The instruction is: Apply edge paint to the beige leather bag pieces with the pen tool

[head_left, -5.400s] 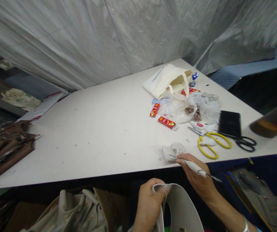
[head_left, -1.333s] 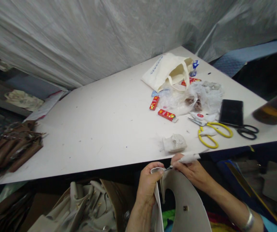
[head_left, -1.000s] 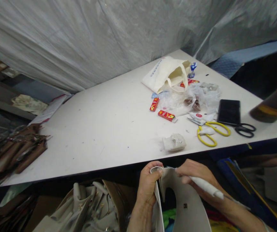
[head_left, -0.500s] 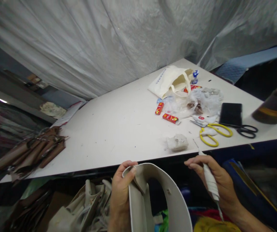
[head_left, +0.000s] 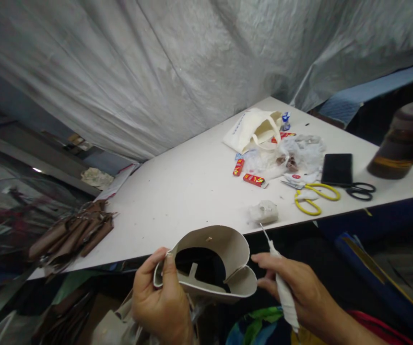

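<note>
A beige-grey bag body (head_left: 224, 242), with its rim open and a small metal fitting inside, is held below the table's front edge. My left hand (head_left: 163, 292) is closed on its left end, the thumb pressing the folded edge. In my right hand (head_left: 296, 287) is a thin-tipped metal tool with a white-wrapped handle (head_left: 286, 299), its tip pointing up and left, away from the bag body. The thumb and forefinger of that hand are close to the bag's folded right end; I cannot tell whether they touch it. A white wrapped lump (head_left: 264, 212) sits on the table just beyond the tip.
On the white table (head_left: 177, 191) lie yellow-handled scissors (head_left: 309, 206), black-handled scissors (head_left: 362, 191), a black phone (head_left: 336, 168), red boxes (head_left: 254, 180), crumpled plastic and a cream tote bag (head_left: 244, 129). A dark bottle (head_left: 400, 143) stands right. Brown bag pieces (head_left: 80, 230) are piled left.
The bag body has turned, so its rim now lies more level and its right end faces my right hand. My right hand has moved left with the tool, toward the bag.
</note>
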The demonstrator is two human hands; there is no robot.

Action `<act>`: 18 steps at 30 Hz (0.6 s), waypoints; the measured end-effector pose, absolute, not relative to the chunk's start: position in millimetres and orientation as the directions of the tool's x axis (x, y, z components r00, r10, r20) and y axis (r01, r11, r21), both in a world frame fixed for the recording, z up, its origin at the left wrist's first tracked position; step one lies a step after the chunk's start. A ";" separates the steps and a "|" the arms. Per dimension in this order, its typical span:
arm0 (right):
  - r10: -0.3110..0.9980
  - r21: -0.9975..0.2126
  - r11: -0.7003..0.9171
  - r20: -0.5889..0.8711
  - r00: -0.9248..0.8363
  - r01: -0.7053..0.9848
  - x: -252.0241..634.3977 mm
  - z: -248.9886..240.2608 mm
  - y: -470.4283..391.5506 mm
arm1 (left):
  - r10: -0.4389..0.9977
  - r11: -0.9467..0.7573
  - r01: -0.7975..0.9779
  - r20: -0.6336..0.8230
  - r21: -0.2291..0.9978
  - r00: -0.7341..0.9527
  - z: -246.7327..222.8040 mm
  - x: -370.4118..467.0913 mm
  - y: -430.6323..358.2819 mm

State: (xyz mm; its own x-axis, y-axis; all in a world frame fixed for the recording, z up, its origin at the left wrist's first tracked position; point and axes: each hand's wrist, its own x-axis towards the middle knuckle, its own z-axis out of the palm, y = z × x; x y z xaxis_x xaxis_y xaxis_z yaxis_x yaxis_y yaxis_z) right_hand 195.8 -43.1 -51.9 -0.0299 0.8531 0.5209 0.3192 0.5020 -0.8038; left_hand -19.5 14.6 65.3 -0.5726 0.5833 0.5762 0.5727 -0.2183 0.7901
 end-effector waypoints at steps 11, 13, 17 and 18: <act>0.934 -0.829 0.349 0.343 -0.097 0.436 184.6 -45.1 -34.1 | 0.680 -0.184 0.500 0.477 0.846 -0.556 36.9 -8.4 4.2; 0.935 -0.828 0.349 0.335 -0.112 0.439 183.1 -46.5 -33.3 | 0.685 -0.156 0.455 0.428 0.877 -0.590 34.5 -6.9 1.9; 0.907 -0.827 0.414 0.409 -0.099 0.381 179.2 -66.1 -35.3 | 0.695 -0.094 0.457 0.387 0.884 -0.606 25.4 -9.8 -0.8; 0.892 -0.820 0.440 0.446 -0.071 0.367 178.5 -74.8 -35.9 | 0.705 -0.094 0.453 0.380 0.887 -0.598 21.0 -13.8 -0.7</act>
